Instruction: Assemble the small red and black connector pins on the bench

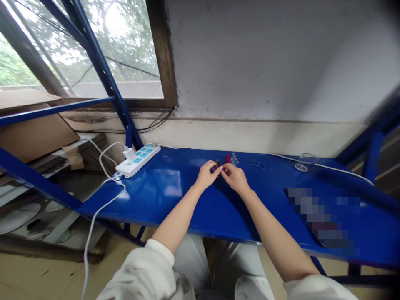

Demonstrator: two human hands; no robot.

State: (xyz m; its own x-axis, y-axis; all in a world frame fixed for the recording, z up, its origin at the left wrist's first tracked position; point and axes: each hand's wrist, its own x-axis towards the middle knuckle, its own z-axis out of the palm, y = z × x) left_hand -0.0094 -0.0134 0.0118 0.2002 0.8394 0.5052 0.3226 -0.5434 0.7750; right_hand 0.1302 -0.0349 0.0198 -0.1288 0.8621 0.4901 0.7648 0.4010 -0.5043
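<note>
Above the blue tabletop, my left hand (206, 175) and my right hand (236, 178) meet, fingertips nearly touching. Both are closed in a pinch around something small and dark, too tiny and hidden by the fingers to name. Just beyond the fingers stands a small red piece (228, 158). Beside it is a cluster of clear, peg-like plastic pieces (233, 158), partly covered by my right hand. To the right of that, several tiny dark pieces (253, 163) lie in a loose row.
A white power strip (139, 160) with a plugged-in adapter lies at the left end of the blue table (150, 204). A clear round container (301, 167) sits at the back right, near a white cable (340, 168). A pixelated dark flat object (315, 216) lies at right.
</note>
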